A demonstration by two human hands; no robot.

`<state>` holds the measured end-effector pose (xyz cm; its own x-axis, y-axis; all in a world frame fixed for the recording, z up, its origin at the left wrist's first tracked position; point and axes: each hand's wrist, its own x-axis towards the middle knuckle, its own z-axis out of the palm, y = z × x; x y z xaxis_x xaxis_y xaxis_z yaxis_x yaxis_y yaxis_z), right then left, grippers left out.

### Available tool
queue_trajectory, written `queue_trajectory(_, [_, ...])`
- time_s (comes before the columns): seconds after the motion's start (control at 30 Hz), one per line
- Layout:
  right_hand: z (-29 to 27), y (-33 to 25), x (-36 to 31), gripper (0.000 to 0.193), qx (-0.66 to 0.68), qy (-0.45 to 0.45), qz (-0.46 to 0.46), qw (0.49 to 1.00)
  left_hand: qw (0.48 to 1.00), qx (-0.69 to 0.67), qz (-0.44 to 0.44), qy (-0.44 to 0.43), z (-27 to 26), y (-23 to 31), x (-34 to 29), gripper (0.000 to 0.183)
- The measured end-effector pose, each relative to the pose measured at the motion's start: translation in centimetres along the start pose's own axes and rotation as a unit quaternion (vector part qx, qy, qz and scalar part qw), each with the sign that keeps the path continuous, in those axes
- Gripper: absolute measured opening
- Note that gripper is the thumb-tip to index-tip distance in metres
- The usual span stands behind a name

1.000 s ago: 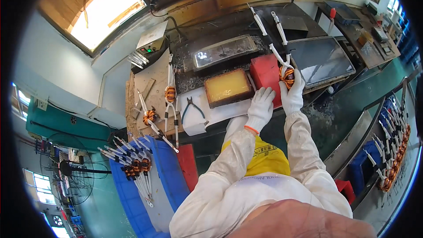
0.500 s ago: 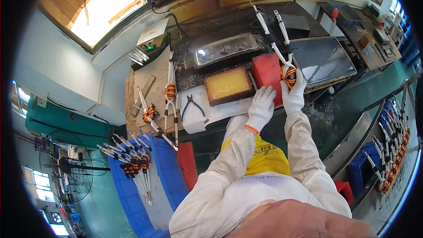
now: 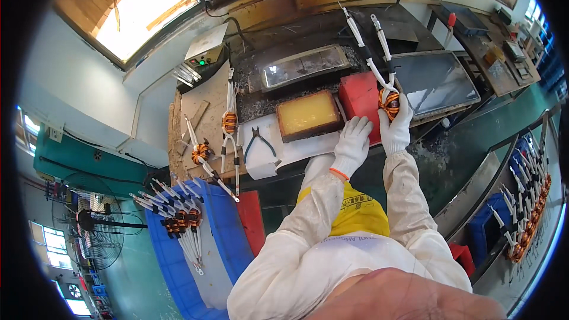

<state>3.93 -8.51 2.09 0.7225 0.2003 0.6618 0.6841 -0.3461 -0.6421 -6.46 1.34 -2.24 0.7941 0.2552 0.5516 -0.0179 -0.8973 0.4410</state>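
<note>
My right hand [image 3: 396,129], in a white glove, is closed around a copper-wound toroidal coil [image 3: 389,104]. White-sleeved leads [image 3: 379,74] with black bands run from the coil away from me, ending in metal lugs. The coil is at the right side of a red block [image 3: 358,98], and my hand partly covers it. My left hand [image 3: 353,142], also gloved, lies with fingers stretched out against the near edge of that block. Left of it sits a dark-rimmed pan [image 3: 284,136] of yellowish liquid. Green-handled cutters [image 3: 258,145] rest on white paper.
Two more coils with leads, an upper one [image 3: 229,122] and a lower one [image 3: 202,154], lie on the bench's left. A blue bin [image 3: 163,261] holds several coils. Behind the pan is a glass-topped tray [image 3: 305,68]. A dark panel [image 3: 435,83] lies right; a rack [image 3: 480,186] holds more coils.
</note>
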Motion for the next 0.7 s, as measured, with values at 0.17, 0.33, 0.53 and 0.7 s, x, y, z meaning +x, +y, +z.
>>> queue_trajectory(0.17, [0.02, 0.19, -0.01, 0.076, -0.002, -0.001, -0.001, 1.0, 1.0, 0.001, 0.001, -0.003, -0.07, 0.06, 0.1, 0.048])
queue_trajectory(0.33, [0.06, 0.11, -0.05, 0.077, -0.001, -0.005, 0.006, 1.0, 1.0, 0.001, 0.003, -0.001, -0.17, 0.09, 0.07, 0.048])
queue_trajectory(0.53, [0.09, 0.21, -0.08, 0.077, -0.001, -0.003, 0.001, 1.0, 1.0, 0.003, 0.002, 0.004, -0.13, 0.15, 0.06, 0.048])
queue_trajectory(0.7, [0.18, 0.34, -0.1, 0.076, -0.004, -0.002, 0.002, 1.0, 1.0, 0.0, 0.001, 0.003, -0.35, 0.29, 0.15, 0.048])
